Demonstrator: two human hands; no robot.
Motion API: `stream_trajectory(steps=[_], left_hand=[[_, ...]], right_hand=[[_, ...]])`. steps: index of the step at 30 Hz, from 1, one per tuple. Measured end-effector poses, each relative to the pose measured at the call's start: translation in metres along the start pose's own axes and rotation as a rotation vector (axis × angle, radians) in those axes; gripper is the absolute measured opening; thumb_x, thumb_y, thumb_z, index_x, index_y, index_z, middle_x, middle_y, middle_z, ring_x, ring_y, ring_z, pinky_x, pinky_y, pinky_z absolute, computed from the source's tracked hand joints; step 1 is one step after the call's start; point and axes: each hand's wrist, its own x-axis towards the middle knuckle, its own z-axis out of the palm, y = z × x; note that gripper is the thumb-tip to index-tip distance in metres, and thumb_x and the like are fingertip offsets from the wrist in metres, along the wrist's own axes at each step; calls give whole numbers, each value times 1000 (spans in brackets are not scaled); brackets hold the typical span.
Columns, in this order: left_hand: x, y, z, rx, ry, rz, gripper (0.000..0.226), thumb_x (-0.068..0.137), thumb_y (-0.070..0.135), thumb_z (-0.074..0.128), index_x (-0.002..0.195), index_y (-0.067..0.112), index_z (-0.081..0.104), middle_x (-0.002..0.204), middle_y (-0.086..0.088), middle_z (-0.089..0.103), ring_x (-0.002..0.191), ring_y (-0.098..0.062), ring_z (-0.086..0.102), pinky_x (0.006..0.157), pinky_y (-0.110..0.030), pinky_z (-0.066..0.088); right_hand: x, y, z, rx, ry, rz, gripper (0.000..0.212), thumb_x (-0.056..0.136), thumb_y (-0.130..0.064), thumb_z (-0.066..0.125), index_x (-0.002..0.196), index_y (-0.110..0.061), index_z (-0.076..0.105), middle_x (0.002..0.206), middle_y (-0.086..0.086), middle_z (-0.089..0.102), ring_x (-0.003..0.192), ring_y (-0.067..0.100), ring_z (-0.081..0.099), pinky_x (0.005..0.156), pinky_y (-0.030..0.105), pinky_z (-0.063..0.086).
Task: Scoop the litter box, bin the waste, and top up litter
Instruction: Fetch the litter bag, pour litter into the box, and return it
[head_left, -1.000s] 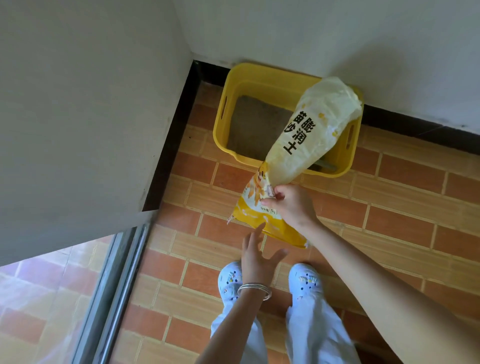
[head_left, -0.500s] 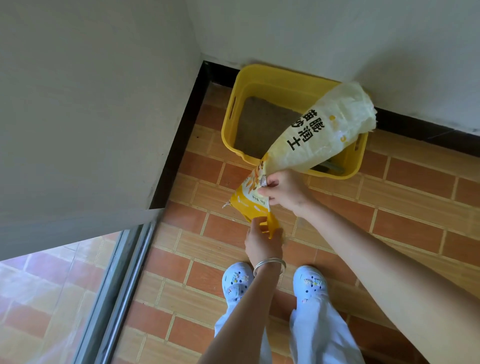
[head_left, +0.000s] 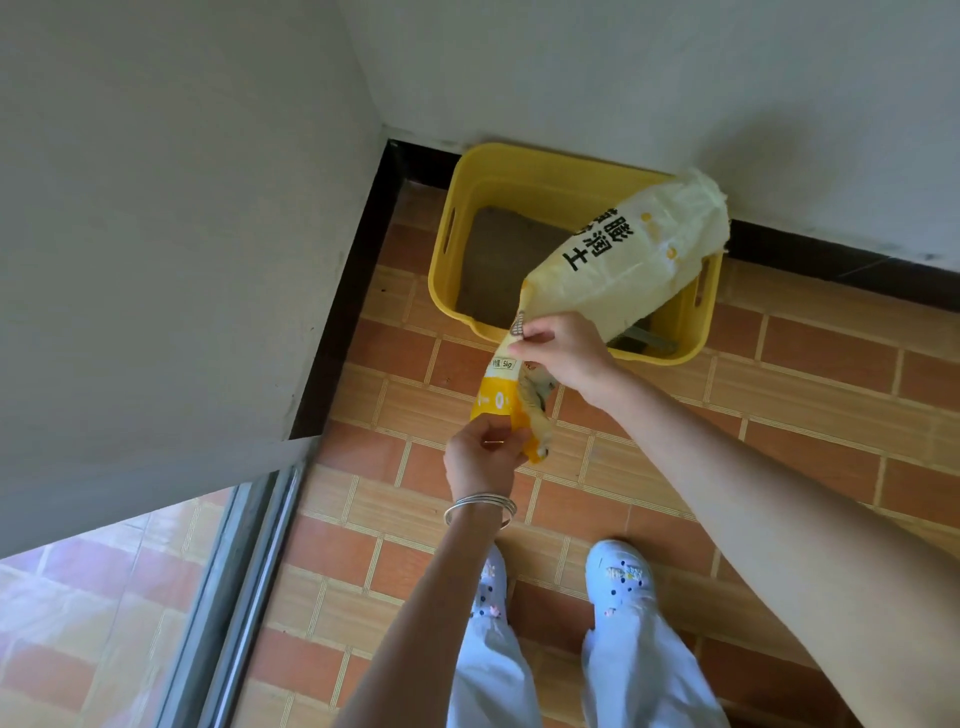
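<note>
Litter bag (head_left: 623, 270), cream and yellow, is held tilted in the air, with its far end over the far right corner of the litter box (head_left: 451, 249). Right hand (head_left: 566, 353) pinches the bag at its narrowed middle, fingers curled on the plastic. Left hand (head_left: 480, 454) grips the yellow near end, fingers closed round it, bangles (head_left: 480, 506) on the wrist. The yellow box sits on the brick-pattern floor (head_left: 779, 395) in the far corner against the wall (head_left: 571, 78), grey litter (head_left: 498, 260) inside. Grey object (head_left: 647, 340) at the box's near right, partly hidden by the bag. Pale blue shoes (head_left: 621, 577) near. Door track (head_left: 234, 597) left.
</note>
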Motion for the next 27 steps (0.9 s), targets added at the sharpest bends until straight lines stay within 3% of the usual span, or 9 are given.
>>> stream_trajectory(steps=[4, 8, 10, 14, 17, 19, 22, 25, 27], left_hand=[[-7, 9, 9, -116, -63, -24, 25, 77, -12, 67, 68, 10, 60, 70, -9, 56, 63, -17, 59, 54, -20, 55], [-9, 14, 10, -158, -81, -36, 22, 78, -15, 64, 71, 5, 59, 73, -12, 57, 66, -20, 60, 55, -21, 55], [-10, 18, 5, -145, -86, -32, 18, 78, -14, 64, 74, 3, 61, 74, -13, 59, 63, -18, 62, 54, -19, 54], [-7, 32, -2, -111, -119, -15, 18, 78, -14, 65, 72, 3, 61, 70, -12, 60, 52, -6, 64, 54, -19, 54], [-6, 43, -4, -122, -148, -40, 17, 77, -13, 66, 75, 3, 61, 76, -14, 61, 58, -12, 66, 57, -22, 56], [-9, 50, -6, -166, -166, -84, 14, 78, -12, 66, 79, 2, 62, 82, -16, 63, 66, -19, 65, 58, -22, 56], [-12, 58, -7, -211, -202, -153, 12, 79, -10, 64, 86, -1, 61, 83, -16, 63, 67, -19, 66, 56, -20, 55], [-14, 65, -10, -224, -215, -208, 10, 80, -9, 64, 84, -1, 61, 78, -14, 64, 58, -14, 67, 54, -20, 55], [-14, 70, -13, -279, -199, -248, 10, 80, -10, 63, 81, 0, 60, 74, -12, 64, 56, -13, 67, 53, -20, 55]], right_hand=[[-4, -5, 0, -91, 1, -66, 24, 83, -14, 64, 104, -4, 67, 104, 7, 68, 89, 13, 57, 73, 22, 41], [-6, -18, 1, -134, -84, -97, 20, 88, -18, 59, 102, -7, 67, 103, 6, 67, 94, 19, 59, 76, 29, 42], [-6, -15, -6, -36, -142, -65, 24, 90, -21, 57, 109, -9, 65, 111, 3, 65, 98, 11, 56, 78, 22, 38], [-28, 23, -20, 87, -44, 1, 24, 91, -13, 55, 114, -15, 64, 124, 1, 60, 113, 11, 52, 92, 20, 41], [-66, 67, -10, 154, -56, 88, 37, 85, -1, 59, 116, -22, 59, 125, -3, 56, 117, 13, 51, 81, 8, 42], [-88, 91, 6, 169, -106, 119, 52, 79, -4, 68, 122, -28, 52, 131, -7, 51, 121, 9, 47, 90, 13, 40], [-95, 109, 33, 214, -19, 150, 65, 71, -13, 78, 127, -27, 49, 131, -10, 49, 122, 9, 45, 97, 27, 38], [-81, 105, 52, 195, 87, 103, 68, 68, -20, 81, 129, -21, 50, 129, -9, 49, 118, 7, 45, 99, 25, 37], [-70, 97, 57, 160, 141, 64, 57, 68, -22, 81, 120, -16, 58, 119, -2, 57, 107, 8, 52, 91, 19, 40]])
